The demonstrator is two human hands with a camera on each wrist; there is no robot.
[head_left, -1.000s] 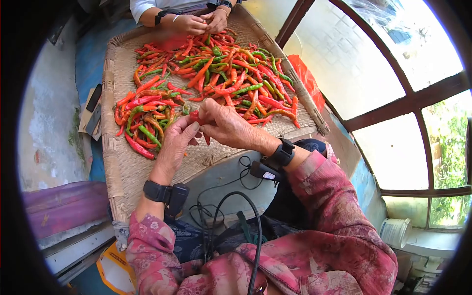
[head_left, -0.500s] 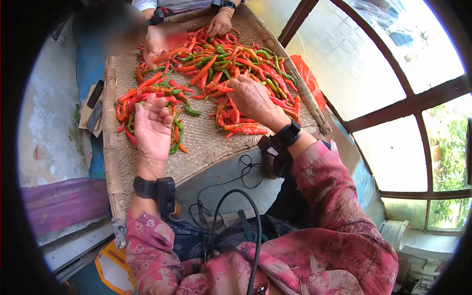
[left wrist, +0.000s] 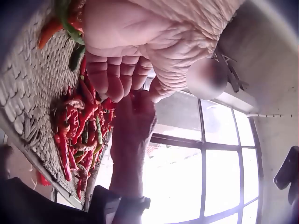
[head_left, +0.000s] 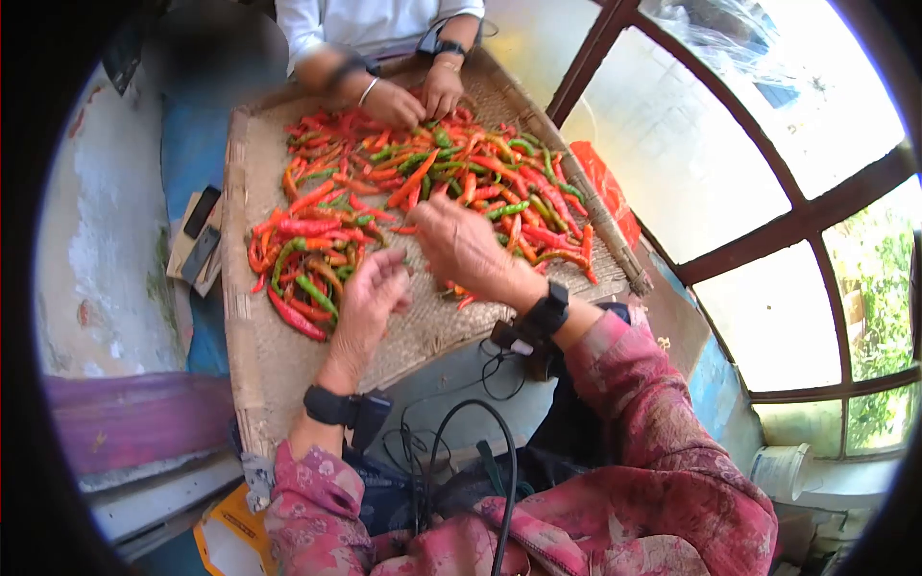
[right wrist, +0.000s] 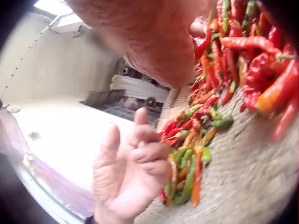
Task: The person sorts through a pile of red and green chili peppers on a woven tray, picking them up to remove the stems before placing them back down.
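My right hand (head_left: pixel 471 252), back uppermost, is over the woven tray (head_left: pixel 264 360), in front of the larger heap of red and green chili peppers (head_left: pixel 538 206). At its fingertips in the right wrist view it pinches a red chili pepper (right wrist: pixel 202 44). Lower and to the left, my left hand (head_left: pixel 367 300) hovers beside the smaller pile of chili peppers (head_left: pixel 307 254). In the right wrist view its palm (right wrist: pixel 135 179) shows bare, the fingers loosely bent and holding nothing.
Across the tray another person's hands (head_left: pixel 396 104) work in the heap's far side. Phones (head_left: pixel 200 213) lie left of the tray. A red plastic bag (head_left: pixel 605 187) sits beyond its right edge, near the windows (head_left: pixel 663 144). Black cables (head_left: pixel 451 413) hang over the lap.
One second ago both hands met around a red pepper. They parted, the right reaching into the heap and the left opening over the small pile; now both have come back closer together.
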